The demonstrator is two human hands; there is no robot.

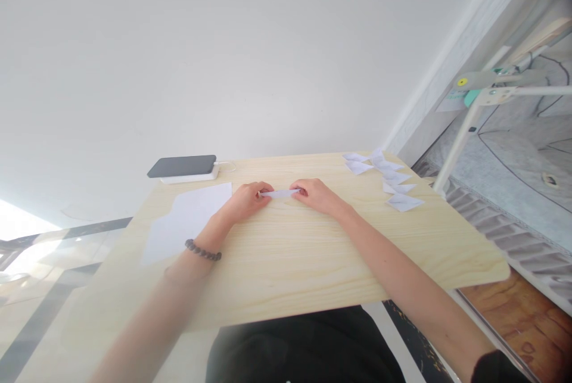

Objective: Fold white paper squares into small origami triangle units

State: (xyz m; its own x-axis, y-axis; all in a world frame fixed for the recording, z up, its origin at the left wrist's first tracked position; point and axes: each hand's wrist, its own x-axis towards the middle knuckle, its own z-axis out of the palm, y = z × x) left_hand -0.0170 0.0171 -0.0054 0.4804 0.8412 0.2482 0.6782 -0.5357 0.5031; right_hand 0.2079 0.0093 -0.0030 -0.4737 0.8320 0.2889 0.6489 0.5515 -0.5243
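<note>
Between my two hands a narrow strip of folded white paper (pixel 281 193) is held level, low over the middle of the table. My left hand (pixel 249 201) pinches its left end, with a dark beaded bracelet (pixel 203 250) around that wrist. At the other end, my right hand (pixel 318 195) grips the paper between thumb and fingers. White sheets of paper (pixel 187 216) lie flat beside and partly behind my left forearm. Several folded paper boats (pixel 404 202) stand in a group at the table's back right.
A dark-screened phone (pixel 182 165) rests on a white box (pixel 190 177) at the back left, with a white cable plugged in. The pale wooden table (pixel 286 270) meets a white wall (pixel 268 61). To the right stands a white metal frame (pixel 460 139) beside a bed.
</note>
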